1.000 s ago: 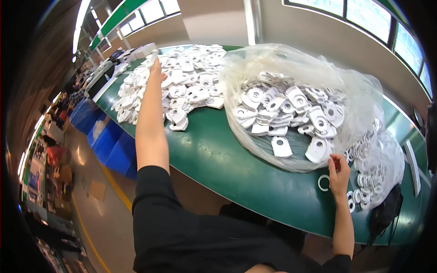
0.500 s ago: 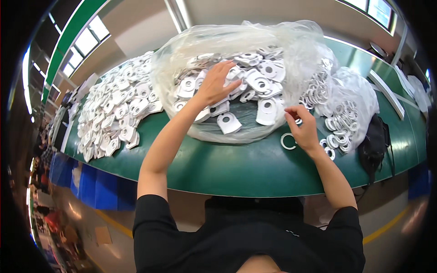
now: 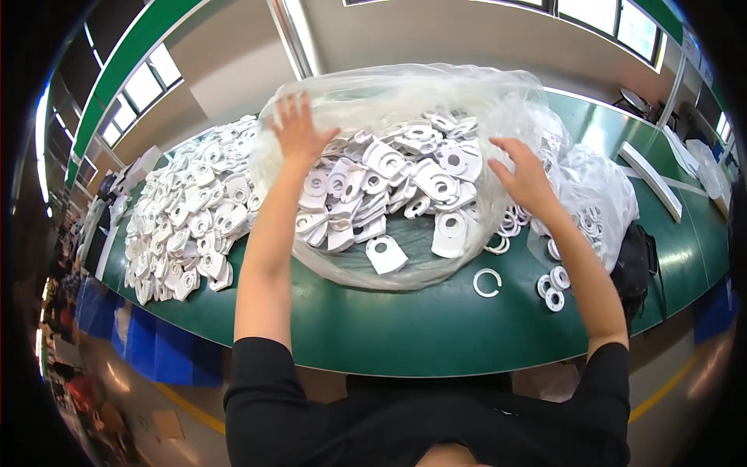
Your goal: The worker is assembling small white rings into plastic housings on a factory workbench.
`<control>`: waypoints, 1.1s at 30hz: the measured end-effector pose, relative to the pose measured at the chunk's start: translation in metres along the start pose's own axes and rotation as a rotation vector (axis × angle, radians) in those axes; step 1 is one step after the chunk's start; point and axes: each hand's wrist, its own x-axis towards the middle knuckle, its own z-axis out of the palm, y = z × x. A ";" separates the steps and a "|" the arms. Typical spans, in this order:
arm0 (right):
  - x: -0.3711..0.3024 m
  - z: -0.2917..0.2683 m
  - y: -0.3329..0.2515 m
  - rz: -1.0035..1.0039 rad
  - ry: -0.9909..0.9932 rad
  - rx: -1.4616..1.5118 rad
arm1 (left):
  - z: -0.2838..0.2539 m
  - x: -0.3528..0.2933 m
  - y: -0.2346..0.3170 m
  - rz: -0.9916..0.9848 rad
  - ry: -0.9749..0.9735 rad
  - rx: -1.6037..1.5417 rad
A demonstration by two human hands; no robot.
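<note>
Spread wide, the fingers of my left hand [image 3: 299, 134] are at the left rim of a large clear plastic bag [image 3: 366, 268]. My right hand [image 3: 523, 175] is at the bag's right side, thumb and fingers apart, with nothing seen in it. Inside the bag lies a heap of white flat plastic parts [image 3: 385, 159], each with a round hole. One such part [image 3: 386, 255] rests apart at the bag's near edge. A white open ring [image 3: 487, 282] lies on the green table in front of my right hand.
A big pile of the same white parts [image 3: 183, 206] covers the table's left. Right of the bag are several small white rings [image 3: 554, 300] and another plastic bag [image 3: 603, 183]. A black bag [image 3: 632, 268] and a long white strip [image 3: 652, 181] lie farther right on the green table [image 3: 373, 342].
My left hand has moved left off the heap to the bag's left rim, its fingers spreading. My right hand has opened at the bag's right side. The view has tilted up a little.
</note>
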 end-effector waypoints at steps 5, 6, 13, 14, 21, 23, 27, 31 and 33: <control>0.093 0.056 0.055 0.260 -0.373 -0.469 | 0.057 -0.015 -0.069 -0.328 -0.611 -0.131; 0.106 0.071 0.055 0.401 -0.400 -0.537 | 0.077 -0.020 -0.097 -0.335 -0.693 -0.225; 0.127 0.104 0.169 0.510 -0.706 -0.505 | 0.107 -0.005 -0.113 -0.693 -0.987 -0.653; 0.130 0.098 0.169 0.547 -0.756 -0.547 | 0.091 0.002 -0.100 -0.842 -0.994 -0.815; 0.166 0.080 0.126 0.711 -0.108 0.187 | -0.011 0.073 -0.024 -0.990 -0.776 -1.544; 0.173 0.081 0.077 0.654 0.117 0.445 | -0.034 0.086 -0.013 -0.931 -0.633 -1.773; 0.192 0.061 0.004 0.645 -0.040 1.192 | -0.073 0.109 -0.006 -0.845 -0.545 -1.995; 0.203 0.048 0.037 0.080 -0.649 2.069 | -0.080 0.113 -0.003 -0.701 -0.519 -2.349; 0.194 0.041 0.039 0.076 -0.601 2.048 | -0.068 0.092 -0.044 -0.593 -0.594 -2.470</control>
